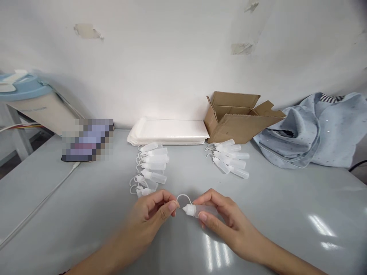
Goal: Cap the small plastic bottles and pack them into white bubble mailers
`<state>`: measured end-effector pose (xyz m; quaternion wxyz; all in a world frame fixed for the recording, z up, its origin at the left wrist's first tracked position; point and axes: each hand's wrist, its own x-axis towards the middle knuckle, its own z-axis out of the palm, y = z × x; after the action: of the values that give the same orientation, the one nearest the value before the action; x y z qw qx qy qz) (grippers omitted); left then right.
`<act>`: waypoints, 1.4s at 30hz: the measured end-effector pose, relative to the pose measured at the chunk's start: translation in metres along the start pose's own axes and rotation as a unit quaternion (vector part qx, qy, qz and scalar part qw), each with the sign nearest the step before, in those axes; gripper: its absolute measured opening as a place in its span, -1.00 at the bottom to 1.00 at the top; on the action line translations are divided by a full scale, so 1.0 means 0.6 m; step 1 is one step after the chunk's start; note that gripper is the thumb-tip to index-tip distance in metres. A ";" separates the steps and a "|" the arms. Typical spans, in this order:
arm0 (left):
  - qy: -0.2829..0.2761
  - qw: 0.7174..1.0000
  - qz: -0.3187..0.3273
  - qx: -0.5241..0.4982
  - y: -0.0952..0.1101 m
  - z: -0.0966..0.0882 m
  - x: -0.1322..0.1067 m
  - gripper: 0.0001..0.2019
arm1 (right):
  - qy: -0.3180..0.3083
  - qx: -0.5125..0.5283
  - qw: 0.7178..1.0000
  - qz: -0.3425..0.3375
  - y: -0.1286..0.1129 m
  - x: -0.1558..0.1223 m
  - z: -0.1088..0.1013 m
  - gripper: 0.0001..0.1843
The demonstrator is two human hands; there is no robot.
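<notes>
In my right hand [226, 221] lies a small translucent dropper bottle [206, 211], held on its side with its white pointed nozzle facing left. Thumb and fingers close around the bottle's body. From its neck a thin white cap strap [184, 195] arches over to my left hand [156, 212], which pinches the strap's end between thumb and forefinger. A fine pin-like tip shows between those fingers and the nozzle; the cap itself is hidden. Behind my left hand lies a group of similar bottles [154, 165]. Another group of bottles [229, 157] lies farther back on the right.
A stack of white flat packets [172, 131] rests against the wall, beside an open cardboard box [241, 122]. Light blue cloth [304, 133] is heaped at right. A phone [88, 139] with a white cable [43, 204] sits left, near a blue-lidded container [37, 103].
</notes>
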<state>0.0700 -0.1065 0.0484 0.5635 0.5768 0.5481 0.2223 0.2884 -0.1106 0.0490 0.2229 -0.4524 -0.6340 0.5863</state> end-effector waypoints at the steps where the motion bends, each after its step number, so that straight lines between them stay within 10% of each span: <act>1: 0.013 1.000 0.003 0.002 -0.002 0.004 -0.001 -0.67 | 0.002 -0.012 1.000 0.001 0.002 -0.001 0.001 -0.73; 10: 0.123 0.984 0.117 0.045 -0.017 0.037 -0.009 -0.71 | 0.017 -0.101 0.995 -0.015 -0.001 -0.002 0.023 -0.70; 42: 0.130 0.926 0.322 0.148 -0.041 0.019 0.009 -0.83 | 0.038 -0.214 0.961 -0.171 0.018 0.013 0.007 -0.85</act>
<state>0.0722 -0.1121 0.0214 0.2940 0.7649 0.4282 0.3811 0.2845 -0.1077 0.0361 0.2417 -0.3965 -0.8033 0.3730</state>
